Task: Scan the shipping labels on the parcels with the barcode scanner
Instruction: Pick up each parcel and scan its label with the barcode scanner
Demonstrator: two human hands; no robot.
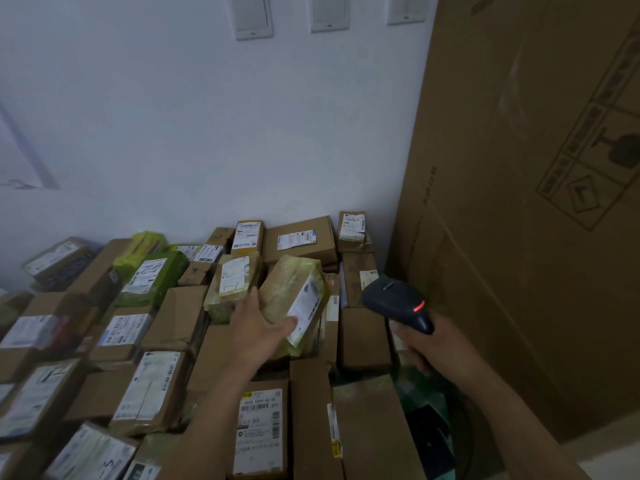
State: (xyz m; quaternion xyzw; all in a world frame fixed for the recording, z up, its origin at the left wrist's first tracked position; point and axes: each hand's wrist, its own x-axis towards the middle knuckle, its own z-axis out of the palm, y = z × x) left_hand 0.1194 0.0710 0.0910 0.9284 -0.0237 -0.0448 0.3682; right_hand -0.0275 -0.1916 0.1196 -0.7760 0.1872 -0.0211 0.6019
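**Parcel** [289, 289], wrapped in yellow tape. We list it held above the pile and tilted, so that its label [306, 306] faces right, toward the scanner.

**Left hand** [258, 327]. Its grip is closed on the parcel's left side, with the thumb lying along the lower edge by the label. We judge this hold keeps the barcode uncovered and turned to the reader.

**Scanner** [394, 299], dark, pistol type. It sits just beside the parcel on the right, not touching it, with its nose aimed left at the label. A red lamp glows at its rear.

**Right hand** [429, 344]. Its grip is closed round the scanner's handle, low down, which leaves the head free to aim.

**Note.** The label print is blurred, and we cannot tell whether a beam falls on the barcode; perhaps it does.

**Pile** [149, 389]. Brown and green parcels are packed close below, most with their labels upward. We take this as readiness for scanning in turn.

**Carton** [519, 202]. It is tall and stands upright at the right, near the wall.
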